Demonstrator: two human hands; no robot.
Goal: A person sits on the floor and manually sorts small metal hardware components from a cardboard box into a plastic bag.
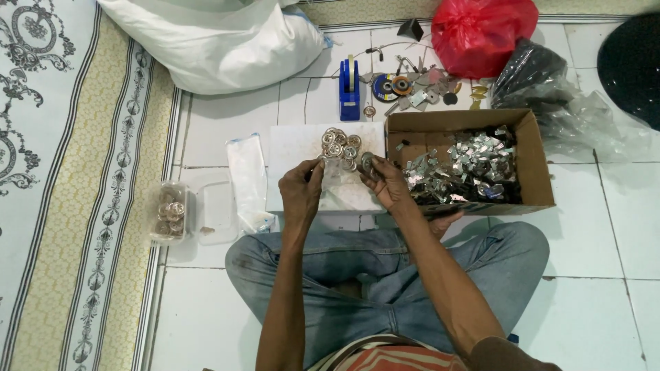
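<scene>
A person sits cross-legged in jeans on a white tiled floor (605, 227), seen from above. At far left lies a patterned mat (75, 172) with grey scrollwork and a yellow border. Beside it on the tiles sits a small clear plastic tub (169, 213) holding round metal pieces, its lid lying open next to it, and then a limp clear plastic bag (247, 182). A big white sack (220, 38) slumps at the top. In the middle, in front of the knees, is a flat white board (295, 148) with a heap of small metal rings (341, 146) at its far edge. The left hand (300, 192) hovers over the board with its grip pinched on a small clear pouch (335, 177). The right hand (387, 184), close by, pinches one ring (367, 162) between thumb and fingertips, just beside the heap. My guess is that rings are being gathered into the pouch, and the next move would call for holding its mouth open and steady. Behind the board stands a blue tape dispenser (349, 89). To the right an open cardboard box (536, 168) holds a pile of shiny metal scraps (467, 172); beyond it lie small tools and discs, a red plastic bag (481, 31) and dark and clear plastic bags (550, 93).
</scene>
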